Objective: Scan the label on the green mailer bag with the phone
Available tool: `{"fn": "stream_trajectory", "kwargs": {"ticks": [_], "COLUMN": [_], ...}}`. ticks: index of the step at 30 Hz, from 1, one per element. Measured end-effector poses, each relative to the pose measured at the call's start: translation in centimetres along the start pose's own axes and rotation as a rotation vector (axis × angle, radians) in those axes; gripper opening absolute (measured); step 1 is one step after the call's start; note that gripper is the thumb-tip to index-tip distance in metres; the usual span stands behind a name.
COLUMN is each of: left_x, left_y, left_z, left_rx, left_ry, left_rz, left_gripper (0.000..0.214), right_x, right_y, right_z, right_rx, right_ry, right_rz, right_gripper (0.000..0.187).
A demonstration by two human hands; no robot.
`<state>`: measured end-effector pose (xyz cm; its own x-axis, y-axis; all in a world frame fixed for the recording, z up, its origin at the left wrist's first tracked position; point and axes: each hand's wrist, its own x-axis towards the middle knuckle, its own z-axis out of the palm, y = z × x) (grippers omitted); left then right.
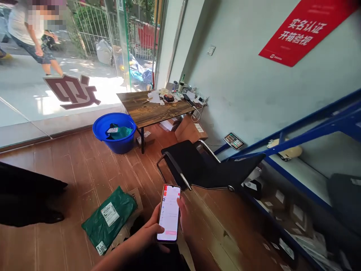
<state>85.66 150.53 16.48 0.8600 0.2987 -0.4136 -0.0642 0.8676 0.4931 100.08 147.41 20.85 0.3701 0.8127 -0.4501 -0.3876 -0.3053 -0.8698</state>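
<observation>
A smartphone (pixel 169 214) with a lit, mostly white screen stands upright between my two hands at the bottom middle. My left hand (pixel 153 227) grips its lower left side, the thumb lying over the lower edge of the screen. Along the right edge my right hand (pixel 184 214) is closed round the phone, its thumb near the upper right of the screen. Left of the phone, a green plastic parcel (pixel 120 205) with white labels lies on the floor, partly over a piece of brown cardboard (pixel 137 197).
A black chair (pixel 191 162) stands ahead, with a wooden table (pixel 158 111) behind it. Beside the table is a blue tub (pixel 120 146) holding a green parcel. Blue shelving (pixel 299 145) with parcels runs along the right. Dark-clothed legs (pixel 28 195) are at left; a person walks outside the glass.
</observation>
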Motion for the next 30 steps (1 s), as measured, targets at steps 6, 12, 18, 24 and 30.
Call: {"fn": "stream_trajectory", "kwargs": {"ticks": [6, 12, 18, 24, 30], "left_x": [1.0, 3.3, 6.1, 9.4, 12.2], "left_y": [0.8, -2.9, -8.1, -13.3, -17.5], "left_z": [7.4, 14.9, 20.5, 25.3, 28.7], "left_rx": [0.203, 0.386, 0.334, 0.458, 0.628], "left_ry": [-0.054, -0.146, -0.235, -0.322, -0.427], "left_rz": [-0.084, -0.159, -0.250, -0.307, -0.421], "left_gripper": [0.115, 0.116, 0.113, 0.105, 0.091], "right_x": [-5.5, -11.2, -16.0, -20.7, -24.9], "right_y": [-2.7, -2.9, -2.1, -0.8, 0.9], "right_z": [-5.9, -13.8, -21.0, -26.5, -30.4], "right_rx": [0.166, 0.139, 0.039, 0.128, 0.298], "right_ry": [-0.084, -0.003, 0.066, 0.213, 0.373], "right_rz": [-0.024, -0.118, -0.234, -0.330, -0.413], "right_gripper": [0.050, 0.053, 0.062, 0.062, 0.064]}}
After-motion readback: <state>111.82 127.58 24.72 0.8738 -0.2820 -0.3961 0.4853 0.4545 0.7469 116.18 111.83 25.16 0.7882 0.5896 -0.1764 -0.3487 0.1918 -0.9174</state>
